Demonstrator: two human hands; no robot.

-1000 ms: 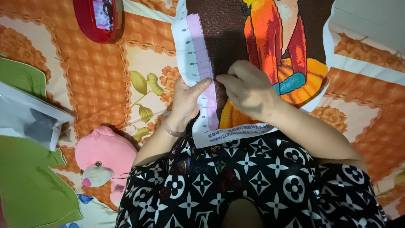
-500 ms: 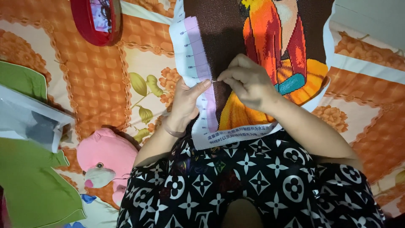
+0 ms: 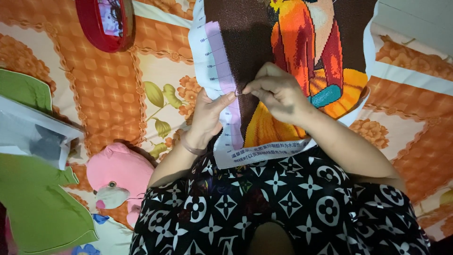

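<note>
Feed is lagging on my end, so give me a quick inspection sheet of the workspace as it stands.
Surface: orange floral bedsheet.
Job's things: cross-stitch cloth over the lap; needle at its lilac edge strip.
Clutter: pink plush toy, green cloth, red tin, clear plastic bag.
Hands: left hand holds the cloth edge; right hand pinches the needle.
Cables: nothing seen.
Surroundings: patterned black dress.

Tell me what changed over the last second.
The right hand slid from over the left hand up and right, fingertips now pinching at the cross-stitch canvas. The left hand stays gripping the canvas's left border. The pink plush toy is unmoved.
</note>
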